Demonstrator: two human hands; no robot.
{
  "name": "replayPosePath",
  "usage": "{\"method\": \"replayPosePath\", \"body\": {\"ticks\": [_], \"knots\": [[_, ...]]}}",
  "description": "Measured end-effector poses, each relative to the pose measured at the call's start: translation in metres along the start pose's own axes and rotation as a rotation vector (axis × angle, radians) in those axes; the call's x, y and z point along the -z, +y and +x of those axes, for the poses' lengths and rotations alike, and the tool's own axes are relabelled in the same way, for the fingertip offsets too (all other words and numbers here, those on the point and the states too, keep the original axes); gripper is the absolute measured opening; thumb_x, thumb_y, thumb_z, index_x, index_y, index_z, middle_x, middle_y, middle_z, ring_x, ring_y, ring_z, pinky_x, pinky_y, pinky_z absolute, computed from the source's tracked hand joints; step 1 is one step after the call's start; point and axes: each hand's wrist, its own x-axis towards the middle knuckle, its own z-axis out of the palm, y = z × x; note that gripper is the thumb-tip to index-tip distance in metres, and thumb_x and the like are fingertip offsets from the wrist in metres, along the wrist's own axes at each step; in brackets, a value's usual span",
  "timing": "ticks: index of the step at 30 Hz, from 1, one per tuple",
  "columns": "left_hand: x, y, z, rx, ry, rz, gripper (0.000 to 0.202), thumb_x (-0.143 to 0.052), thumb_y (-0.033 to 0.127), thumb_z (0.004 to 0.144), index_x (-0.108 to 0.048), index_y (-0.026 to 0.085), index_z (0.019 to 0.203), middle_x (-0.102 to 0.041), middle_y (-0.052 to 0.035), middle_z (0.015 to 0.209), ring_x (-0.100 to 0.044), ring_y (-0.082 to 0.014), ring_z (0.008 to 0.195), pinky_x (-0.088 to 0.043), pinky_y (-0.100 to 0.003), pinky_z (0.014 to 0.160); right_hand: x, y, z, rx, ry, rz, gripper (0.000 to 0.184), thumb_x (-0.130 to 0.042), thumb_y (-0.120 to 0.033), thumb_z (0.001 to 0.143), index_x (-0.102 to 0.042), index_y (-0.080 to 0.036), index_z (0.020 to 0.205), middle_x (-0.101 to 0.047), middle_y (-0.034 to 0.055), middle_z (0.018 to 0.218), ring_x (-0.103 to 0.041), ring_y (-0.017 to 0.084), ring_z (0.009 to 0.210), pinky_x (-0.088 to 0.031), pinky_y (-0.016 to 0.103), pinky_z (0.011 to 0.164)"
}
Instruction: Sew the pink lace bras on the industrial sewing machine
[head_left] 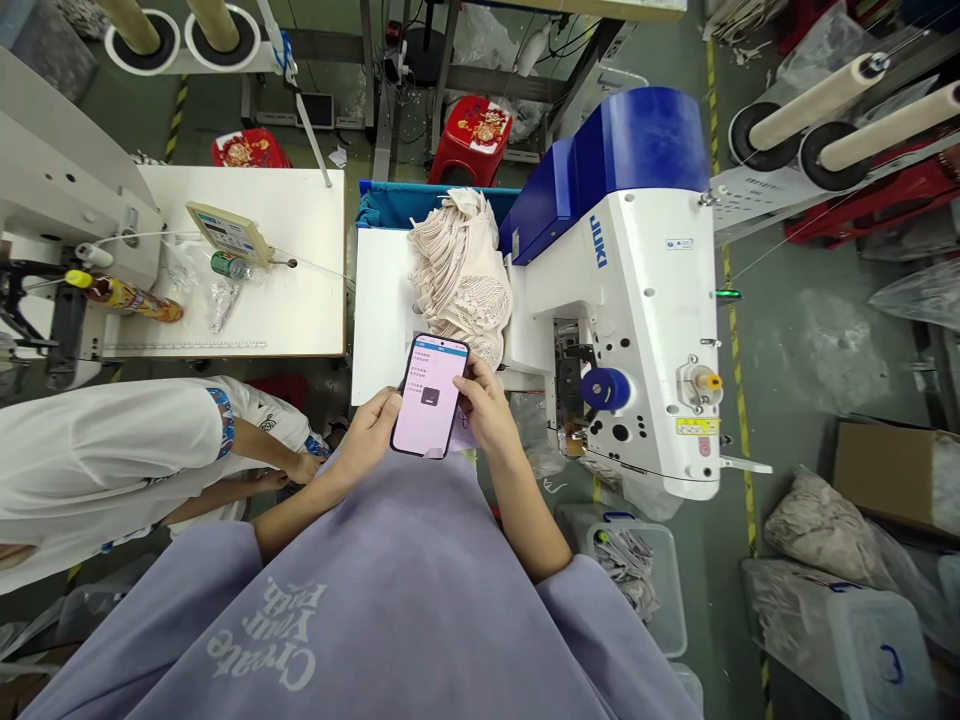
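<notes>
A smartphone [426, 405] with a lit, pinkish screen is held between both hands above my lap. My left hand [371, 432] grips its left edge, the thumb lying along the side. On the other side, my right hand [486, 405] is closed round the right edge, with its thumb at the screen's upper right. Just beyond the phone, a stack of beige lace-trimmed fabric pieces [463, 270] rests on the white sewing table [381, 290]. To the right of the stack stands a white and blue sewing machine [637, 300].
At left, a person in a white shirt [112, 450] sits beside another white table [307, 270], which bears a drink bottle [127, 297] and a control panel [229, 235]. A red stool [472, 135] stands behind my table. Plastic bins [660, 570] sit at lower right.
</notes>
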Motion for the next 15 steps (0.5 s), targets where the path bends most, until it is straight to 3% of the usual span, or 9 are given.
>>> {"method": "replayPosePath", "body": {"ticks": [8, 12, 15], "knots": [[0.0, 0.004, 0.0, -0.04, -0.022, 0.002, 0.04, -0.046, 0.051, 0.102, -0.056, 0.018, 0.08, -0.049, 0.0012, 0.077, -0.043, -0.0133, 0.071, -0.036, -0.025, 0.066, 0.002, 0.002, 0.001, 0.005, 0.002, -0.016, 0.038, -0.066, -0.035, 0.083, -0.063, -0.027, 0.12, -0.069, 0.0024, 0.118, -0.063, 0.023, 0.112, -0.053, 0.037, 0.098], [0.001, 0.007, 0.0, -0.053, -0.026, 0.031, 0.04, -0.045, 0.05, 0.103, -0.055, 0.018, 0.08, -0.049, 0.0009, 0.078, -0.043, -0.0133, 0.071, -0.036, -0.026, 0.066, 0.002, 0.005, 0.004, -0.021, 0.02, -0.045, 0.038, -0.059, -0.051, 0.091, -0.063, -0.027, 0.12, -0.07, 0.0029, 0.114, -0.066, 0.023, 0.105, -0.055, 0.037, 0.091], [0.001, 0.008, 0.0, -0.069, -0.018, 0.045, 0.041, -0.044, 0.049, 0.104, -0.054, 0.018, 0.079, -0.048, 0.0008, 0.079, -0.044, -0.0132, 0.071, -0.036, -0.026, 0.066, 0.012, 0.015, 0.012, 0.024, 0.059, -0.173, 0.048, -0.046, -0.061, 0.097, -0.062, -0.026, 0.124, -0.068, 0.0052, 0.124, -0.063, 0.025, 0.116, -0.052, 0.041, 0.1]]}}
